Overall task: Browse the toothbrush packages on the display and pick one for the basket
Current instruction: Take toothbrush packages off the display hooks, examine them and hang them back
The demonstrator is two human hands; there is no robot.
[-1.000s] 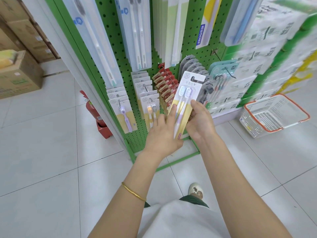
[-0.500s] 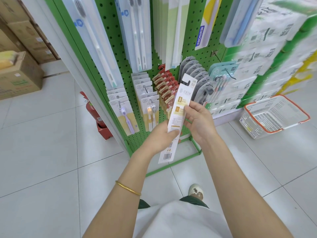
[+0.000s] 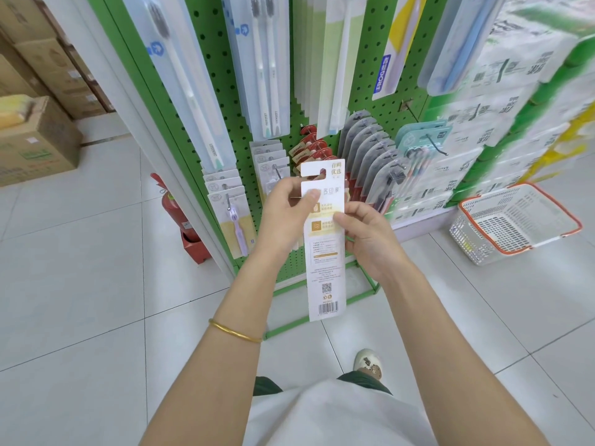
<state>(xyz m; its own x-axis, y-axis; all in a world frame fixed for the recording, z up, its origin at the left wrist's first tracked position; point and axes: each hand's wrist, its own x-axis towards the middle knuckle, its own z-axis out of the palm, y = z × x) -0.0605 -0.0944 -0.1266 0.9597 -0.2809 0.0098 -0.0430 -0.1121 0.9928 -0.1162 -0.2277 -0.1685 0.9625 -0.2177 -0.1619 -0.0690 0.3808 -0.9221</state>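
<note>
Browsing step: left hand [image 3: 283,217] & right hand [image 3: 367,233] both pinch toothbrush package [image 3: 325,252], back side up; next, prob. decide, then carry to basket [image 3: 515,249] on the right

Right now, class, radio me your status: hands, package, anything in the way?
Left hand and right hand both pinch toothbrush package, barcode side toward camera. Basket on floor at right, not yet loaded. No obstruction seen between.
</note>
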